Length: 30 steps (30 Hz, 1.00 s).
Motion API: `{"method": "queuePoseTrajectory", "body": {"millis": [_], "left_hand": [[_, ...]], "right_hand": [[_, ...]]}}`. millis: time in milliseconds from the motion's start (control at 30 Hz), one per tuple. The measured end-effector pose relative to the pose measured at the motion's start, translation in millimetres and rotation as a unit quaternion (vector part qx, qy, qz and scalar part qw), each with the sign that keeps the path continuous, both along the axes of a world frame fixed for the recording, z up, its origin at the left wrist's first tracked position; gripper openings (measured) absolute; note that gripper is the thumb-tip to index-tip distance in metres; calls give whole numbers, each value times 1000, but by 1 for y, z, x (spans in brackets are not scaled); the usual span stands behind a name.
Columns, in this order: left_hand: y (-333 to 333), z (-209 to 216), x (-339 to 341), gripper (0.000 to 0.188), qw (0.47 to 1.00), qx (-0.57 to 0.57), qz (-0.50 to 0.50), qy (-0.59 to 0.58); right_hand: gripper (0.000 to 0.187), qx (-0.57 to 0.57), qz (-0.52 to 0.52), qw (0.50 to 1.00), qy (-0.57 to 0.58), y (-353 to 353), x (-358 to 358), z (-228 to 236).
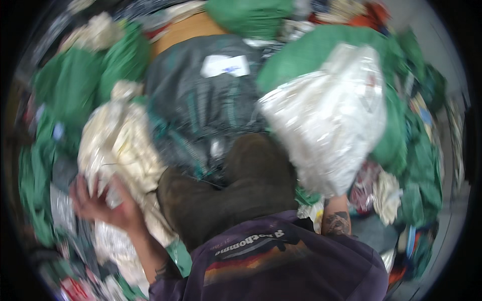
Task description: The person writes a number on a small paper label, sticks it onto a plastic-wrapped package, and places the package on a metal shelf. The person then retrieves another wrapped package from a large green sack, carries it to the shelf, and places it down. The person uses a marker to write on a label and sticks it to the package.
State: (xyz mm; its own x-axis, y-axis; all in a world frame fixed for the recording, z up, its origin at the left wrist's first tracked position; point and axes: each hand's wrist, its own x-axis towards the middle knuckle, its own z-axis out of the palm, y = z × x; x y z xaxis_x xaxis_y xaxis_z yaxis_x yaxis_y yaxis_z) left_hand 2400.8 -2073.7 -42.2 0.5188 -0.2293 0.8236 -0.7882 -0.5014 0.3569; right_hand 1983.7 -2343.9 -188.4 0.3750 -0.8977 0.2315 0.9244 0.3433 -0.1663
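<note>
My left hand [108, 204] is open, its fingers spread, beside a clear plastic bag with cream-coloured cloth [131, 145]. It is slightly blurred, and nothing shows in its grasp. On the right, a large shiny white plastic bag [331, 110] reaches down to my right wrist [337, 201]. The bag hides my right hand and its fingers, so its grip does not show. Between the two bags, just beyond my knees, sits a big dark woven sack [196, 90] with teal stripes and a white label [225, 65].
Full green sacks [70, 95] are heaped at the left, and another green sack [248, 15] stands at the back. A green sack [391, 135] lies behind the white bag. A brown cardboard surface [188, 32] shows beyond the dark sack. Loose cloth and plastic lie around me.
</note>
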Motion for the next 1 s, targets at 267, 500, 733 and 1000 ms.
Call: {"method": "queuePoseTrajectory", "body": {"millis": [267,500,733,1000], "left_hand": [[-95,-40,-47,77,790,62,-427,436],[-60,-124,-53,105,363,-137,-506,770],[4,-182,-41,94,303,-295,-545,724],[20,-266,0,105,400,-258,-452,755]], "right_hand": [[98,101,87,986,103,52,11,-45],[99,36,244,883,399,59,43,-20],[109,-25,287,861,420,67,75,-6],[113,-97,269,839,464,73,99,-13]]}}
